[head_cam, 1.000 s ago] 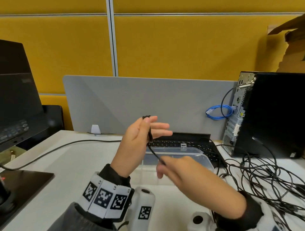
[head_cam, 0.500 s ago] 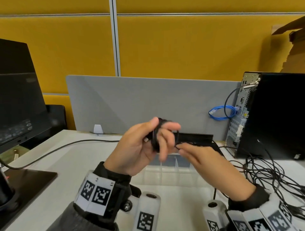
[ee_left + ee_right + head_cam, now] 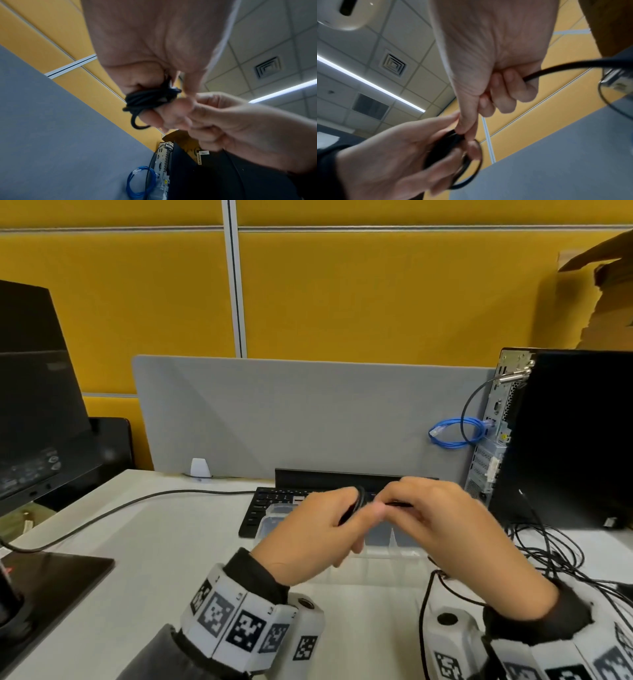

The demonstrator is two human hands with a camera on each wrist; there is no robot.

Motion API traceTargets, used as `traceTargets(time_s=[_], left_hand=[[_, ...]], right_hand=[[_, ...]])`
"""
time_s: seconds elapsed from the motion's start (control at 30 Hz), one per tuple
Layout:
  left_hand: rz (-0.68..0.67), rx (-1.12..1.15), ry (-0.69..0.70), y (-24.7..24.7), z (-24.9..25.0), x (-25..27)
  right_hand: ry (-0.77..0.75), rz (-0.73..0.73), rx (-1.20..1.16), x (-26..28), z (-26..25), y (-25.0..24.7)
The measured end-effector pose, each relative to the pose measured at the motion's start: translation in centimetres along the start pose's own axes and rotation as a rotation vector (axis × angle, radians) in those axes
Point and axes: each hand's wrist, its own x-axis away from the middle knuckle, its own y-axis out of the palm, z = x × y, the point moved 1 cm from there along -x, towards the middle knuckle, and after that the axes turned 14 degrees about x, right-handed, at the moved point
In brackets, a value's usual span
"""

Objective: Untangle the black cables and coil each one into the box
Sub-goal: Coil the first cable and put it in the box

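Observation:
Both hands meet above the clear plastic box (image 3: 274,517). My left hand (image 3: 329,529) has several turns of a black cable coil (image 3: 147,96) wound round its fingers and grips them. My right hand (image 3: 421,515) pinches the cable's running end (image 3: 556,67) against the coil, thumb and forefinger pressed at the left fingers; the other fingers curl round the strand. The same coil (image 3: 467,170) shows as a loop in the right wrist view. A tangle of thin black cables (image 3: 561,559) lies on the desk at right, one strand (image 3: 426,611) running down past my right wrist.
A black keyboard (image 3: 267,505) lies behind the box. A computer tower (image 3: 565,440) with a blue cable loop (image 3: 455,434) stands at right. A monitor (image 3: 30,405) and its base (image 3: 51,583) fill the left. A grey divider (image 3: 291,412) backs the white desk (image 3: 154,559).
The hands dropped from chest height to just above the box. The right hand closed in on the left, bringing the cable end to the coil wound on the left fingers.

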Motion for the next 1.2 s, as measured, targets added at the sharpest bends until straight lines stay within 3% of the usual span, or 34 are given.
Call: traceTargets(time_s=[0.1, 0.33, 0.47, 0.6, 0.73, 0.83, 0.9, 1.03, 1.13, 1.2], left_hand=[[0.033, -0.213, 0.013, -2.3, -0.5, 0.0], [0.493, -0.504, 0.065, -7.7, -1.5, 0.9], [0.563, -0.473, 0.092, -7.7, -1.0, 1.1], [0.427, -0.240, 0.083, -5.9, -0.9, 0.6], [0.262, 0.242, 0.008, -3.8, 0.9, 0.4], [0.211, 0.438, -0.065, -2.9, 1.4, 0.4], [0.165, 0.497, -0.110, -2.4, 1.4, 0.3], [-0.020, 0.602, -0.153, -1.2, 1.8, 0.3], [-0.133, 0.758, -0.172, -0.6, 1.9, 0.5], [-0.164, 0.895, -0.187, -0.7, 1.8, 0.6]], right_hand=[[0.084, -0.108, -0.039, 0.1, 3.0, -0.1], [0.212, -0.374, -0.013, 0.6, 7.5, 1.4], [0.265, -0.321, 0.054, 0.5, 7.1, 0.7], [0.300, -0.142, 0.313, 0.3, 5.6, -0.9], [0.287, -0.073, 0.223, 0.1, 2.4, -0.9], [0.324, 0.200, 0.281, 0.3, 0.8, -1.2], [0.335, 0.348, 0.472, 0.6, 0.4, -1.5], [0.222, 0.379, 0.678, 0.8, -0.7, -1.1], [0.066, 0.423, 0.631, 0.5, -2.1, 0.3], [-0.021, 0.408, 0.453, 0.2, -2.2, 0.9]])
